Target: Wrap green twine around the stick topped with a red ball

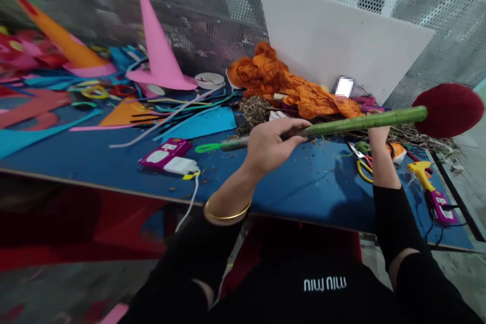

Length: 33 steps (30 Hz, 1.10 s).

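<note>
My left hand is closed around a long stick, its fingers wrapped about the bare brownish part. Green wrapping covers the stick's right half, and a dark red rounded head tops that end. A bright green loop hangs at the left end. The stick is held slantwise above the table, rising slightly to the right. My right hand is behind the stick, near the orange crumpled cloth and a magenta bundle. The stick hides part of its fingers, so its grip cannot be made out.
On the blue table are scissors, a yellow glue gun, purple power strips, dry plant bits and a lit phone. Pink cone hats and coloured felt scraps stand left. A white board leans behind.
</note>
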{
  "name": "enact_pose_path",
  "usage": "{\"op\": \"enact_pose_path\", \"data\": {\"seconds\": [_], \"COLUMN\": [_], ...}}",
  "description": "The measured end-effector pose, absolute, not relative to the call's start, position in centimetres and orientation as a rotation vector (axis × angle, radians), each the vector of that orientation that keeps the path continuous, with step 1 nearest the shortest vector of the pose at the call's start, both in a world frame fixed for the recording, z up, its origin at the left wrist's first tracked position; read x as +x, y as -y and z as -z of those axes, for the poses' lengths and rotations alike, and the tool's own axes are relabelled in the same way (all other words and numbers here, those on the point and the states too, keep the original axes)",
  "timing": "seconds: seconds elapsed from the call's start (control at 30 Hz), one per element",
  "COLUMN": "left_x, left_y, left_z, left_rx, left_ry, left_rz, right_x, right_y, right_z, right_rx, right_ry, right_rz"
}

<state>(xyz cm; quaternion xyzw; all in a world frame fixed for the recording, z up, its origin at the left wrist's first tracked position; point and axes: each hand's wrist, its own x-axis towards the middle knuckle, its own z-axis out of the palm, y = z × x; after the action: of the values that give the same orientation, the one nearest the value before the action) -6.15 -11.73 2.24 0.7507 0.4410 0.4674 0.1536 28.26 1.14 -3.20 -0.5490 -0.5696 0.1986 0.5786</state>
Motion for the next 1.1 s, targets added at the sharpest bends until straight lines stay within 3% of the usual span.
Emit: {"op": "enact_pose_path", "data": {"seconds": [0.2, 0.4, 0.63, 0.77, 0.9, 1.1], "left_x": [-1.0, 0.3, 0.3, 0.2, 0.3, 1.0], "left_y": [6.4, 3.4, 1.7, 1.2, 1.0, 1.1], "left_z": [-4.1, -4.0, -3.6, -3.7, -3.7, -3.6], "left_rx": [1.959, 1.926, 1.883, 1.829, 1.827, 1.854], "left_ry": [-1.123, -1.140, -1.243, -1.321, -1.336, -1.343], "left_rz": [-1.506, -1.510, -1.370, -1.294, -1.304, -1.207], "right_x": [25.6, 21.4, 18.5, 18.4, 18.1, 16.4], "right_y": [-1.1, 0.8, 2.0, 3.1, 4.3, 4.4], "right_z": [-0.7, -1.3, -0.3, -0.3, -0.5, -0.4], "right_rx": [-1.271, -0.990, -0.970, -1.115, -0.873, -0.454], "right_ry": [1.152, 1.211, 1.459, 1.738, 1.772, 1.549], "right_rz": [-0.196, -0.577, -0.807, -0.472, -0.022, -0.513]}}
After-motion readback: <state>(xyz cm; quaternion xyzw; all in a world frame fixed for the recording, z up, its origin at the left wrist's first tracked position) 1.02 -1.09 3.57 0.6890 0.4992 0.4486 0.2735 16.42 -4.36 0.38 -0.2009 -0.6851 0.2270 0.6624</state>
